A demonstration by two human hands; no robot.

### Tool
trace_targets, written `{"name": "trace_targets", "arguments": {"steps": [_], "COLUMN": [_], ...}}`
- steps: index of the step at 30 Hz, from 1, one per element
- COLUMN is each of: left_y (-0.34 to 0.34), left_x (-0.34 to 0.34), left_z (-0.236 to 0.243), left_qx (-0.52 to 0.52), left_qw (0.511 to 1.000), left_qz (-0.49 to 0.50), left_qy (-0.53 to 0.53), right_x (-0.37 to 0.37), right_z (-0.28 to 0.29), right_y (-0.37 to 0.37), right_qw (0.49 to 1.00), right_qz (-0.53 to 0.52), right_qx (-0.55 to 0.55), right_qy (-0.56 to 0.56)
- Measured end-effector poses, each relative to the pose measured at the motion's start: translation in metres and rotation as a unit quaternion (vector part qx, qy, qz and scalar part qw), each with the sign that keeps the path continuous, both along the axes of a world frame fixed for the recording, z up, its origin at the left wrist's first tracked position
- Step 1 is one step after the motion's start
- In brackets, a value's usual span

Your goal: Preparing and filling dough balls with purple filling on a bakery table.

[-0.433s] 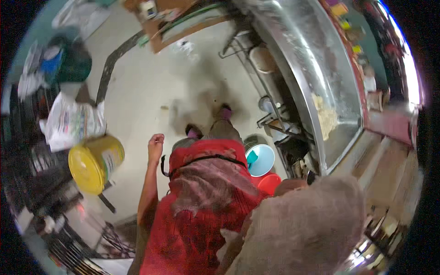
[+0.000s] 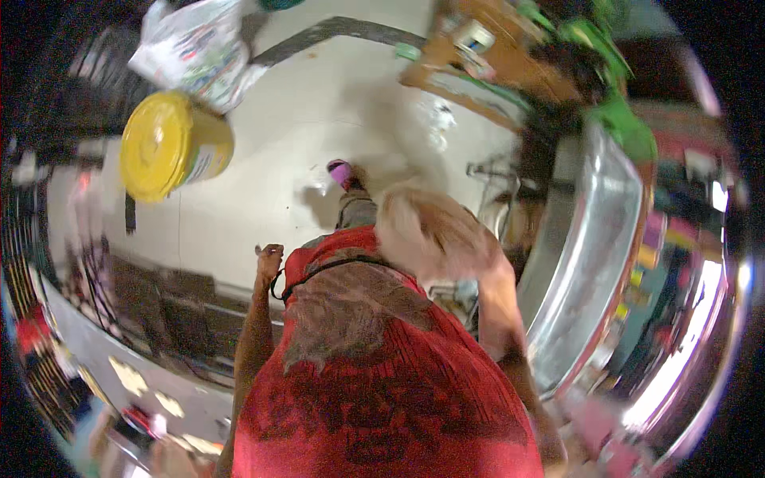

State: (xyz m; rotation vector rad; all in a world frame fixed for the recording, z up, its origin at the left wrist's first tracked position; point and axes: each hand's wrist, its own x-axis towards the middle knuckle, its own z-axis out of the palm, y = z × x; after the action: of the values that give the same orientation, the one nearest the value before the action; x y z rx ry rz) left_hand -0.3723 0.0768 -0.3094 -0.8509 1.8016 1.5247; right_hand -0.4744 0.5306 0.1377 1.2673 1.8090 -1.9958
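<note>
A crumpled greyish-brown cloth (image 2: 430, 227) hangs from my right hand (image 2: 490, 267) in front of my red apron (image 2: 382, 390); the fingers are blurred and partly covered by it. My left hand (image 2: 269, 253) hangs beside the apron at my left hip, fingers apart and slightly curled, with nothing in it. Below me a foot in a pink-and-dark shoe (image 2: 340, 171) is on the pale floor (image 2: 271, 143).
A yellow lidded bucket (image 2: 155, 147) and a white sack (image 2: 191, 48) stand at the left. A brown wooden piece of furniture with green items (image 2: 450, 60) is at the top. A long steel trough (image 2: 590, 247) runs along the right. Much is motion-blurred.
The view has swung round: the trough now lies lower and farther right, the bucket higher. The cloth has moved from the lower right up in front of my waist with my right hand.
</note>
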Motion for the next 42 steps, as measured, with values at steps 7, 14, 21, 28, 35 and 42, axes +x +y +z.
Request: {"name": "trace_targets", "arguments": {"steps": [7, 14, 21, 28, 35, 42], "left_y": [-0.061, -0.047, -0.061, -0.146, -0.364, -0.526], "left_x": [0.092, 0.076, 0.243, 0.313, 0.227, 0.095], "left_z": [-0.017, 0.075, -0.027, -0.038, -0.022, -0.01], "left_qx": [0.036, -0.073, 0.042, -0.009, -0.062, -0.076], "left_qw": [0.944, 0.88, 0.761, 0.761, 0.775, 0.908], "left_qz": [0.324, 0.466, 0.647, 0.627, 0.628, 0.406], "left_qy": [0.04, 0.053, -0.027, -0.167, -0.045, 0.07], "right_x": [-0.172, -0.239, -0.192, -0.163, -0.16, -0.207], "right_z": [-0.229, -0.361, -0.304, -0.295, -0.265, -0.333], "right_y": [-0.062, -0.158, -0.396, -0.591, -0.746, -0.873], "right_qw": [0.877, 0.16, 0.203, 0.15, 0.183, 0.23], "right_qz": [0.473, 0.967, 0.963, 0.961, 0.95, 0.96], "right_qx": [-0.059, 0.179, 0.137, 0.194, 0.25, 0.16], "right_qy": [0.054, -0.083, 0.115, 0.128, -0.027, 0.002]}}
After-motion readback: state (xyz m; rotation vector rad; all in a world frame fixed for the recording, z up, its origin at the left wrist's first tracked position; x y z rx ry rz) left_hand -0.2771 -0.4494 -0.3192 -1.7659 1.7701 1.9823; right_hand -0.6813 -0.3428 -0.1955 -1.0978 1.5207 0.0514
